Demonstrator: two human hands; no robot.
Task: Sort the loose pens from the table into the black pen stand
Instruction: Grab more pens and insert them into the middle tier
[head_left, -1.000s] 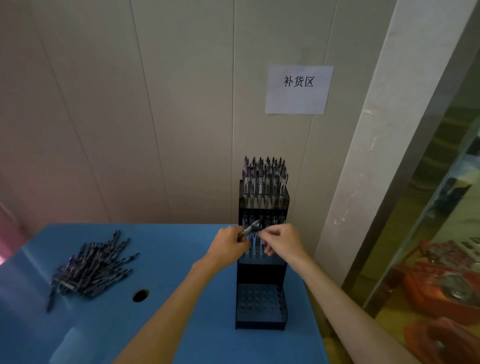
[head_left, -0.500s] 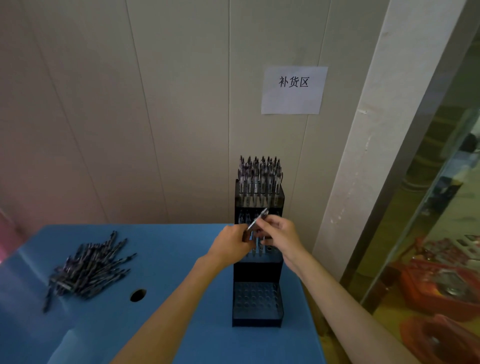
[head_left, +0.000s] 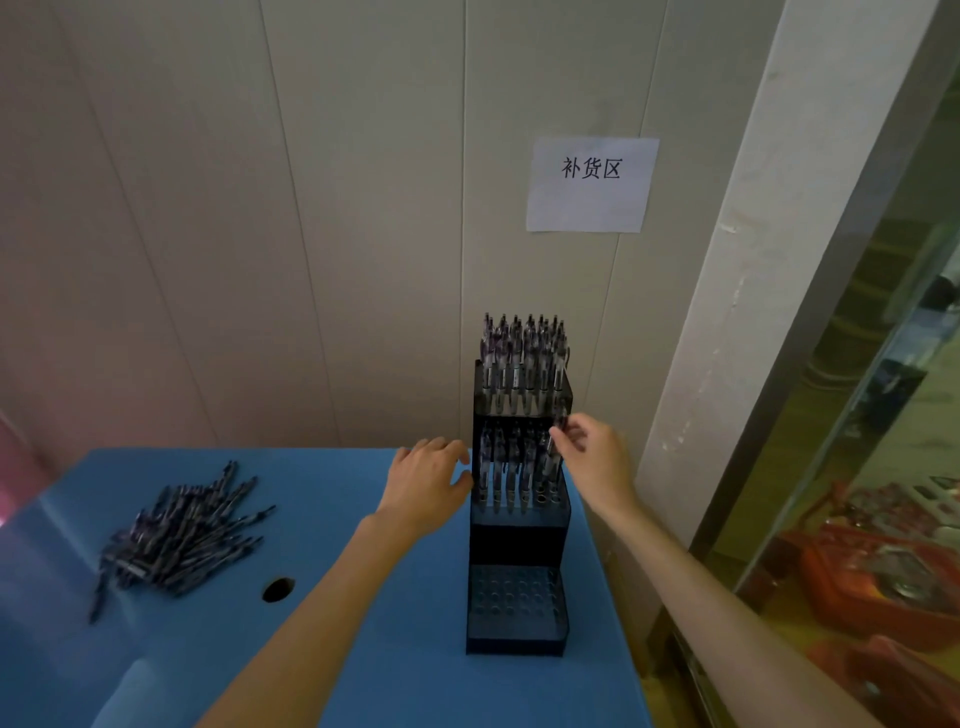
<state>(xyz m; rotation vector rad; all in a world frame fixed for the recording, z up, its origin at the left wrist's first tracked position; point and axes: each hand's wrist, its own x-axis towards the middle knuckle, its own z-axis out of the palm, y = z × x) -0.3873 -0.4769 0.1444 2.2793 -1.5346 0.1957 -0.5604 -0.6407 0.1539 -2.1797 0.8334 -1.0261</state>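
The black pen stand (head_left: 517, 540) stood upright on the blue desk (head_left: 363, 649), close to the panelled wall (head_left: 260, 208). It was a stepped rack of dark, smooth plastic with three tiers. The top tier was packed with upright pens (head_left: 524, 358), and the middle tier held a row of pens (head_left: 511, 467) across its width. The lowest tier held nothing, its floor a grid of small round holes (all showing). The right hand (head_left: 592, 457) pinched the top of a pen (head_left: 553, 452) standing at the right end of the middle tier, thumb and fingertips pressed together on it. The left hand (head_left: 426, 483) hovered just beside the stand's left edge, its grip spread and relaxed, holding nothing. The loose pens (head_left: 182, 535) lay in a tangled heap on the desk's left side, well apart from the stand, slim dark barrels crossing one another. A round hole (head_left: 278, 590) pierced the desk near the heap. A white paper sign (head_left: 592, 184) with printed characters hung flat on the wall.
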